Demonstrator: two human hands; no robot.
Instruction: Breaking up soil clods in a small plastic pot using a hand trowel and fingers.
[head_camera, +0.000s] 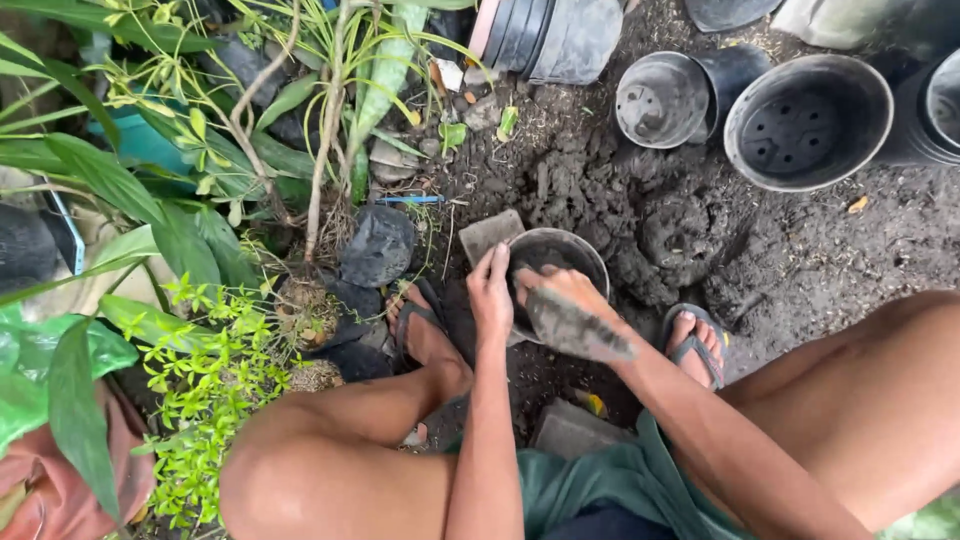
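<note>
— While the left hand grips the pot by its rim, where does it sit?
— Upright between the feet, mouth skyward, axis vertical. The right hand, soil-caked and loosely curled, rests over it holding nothing clearly seen. Best to steady the rim and press soil evenly.

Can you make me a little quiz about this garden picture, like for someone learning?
1. True or false: the left hand grips the rim of the small pot.
2. What covers the right hand? A) paint B) soil C) a glove
3. Fill in: the empty black pots lie on the ____.

Key: 1 true. 2 B. 3 ground.
</note>
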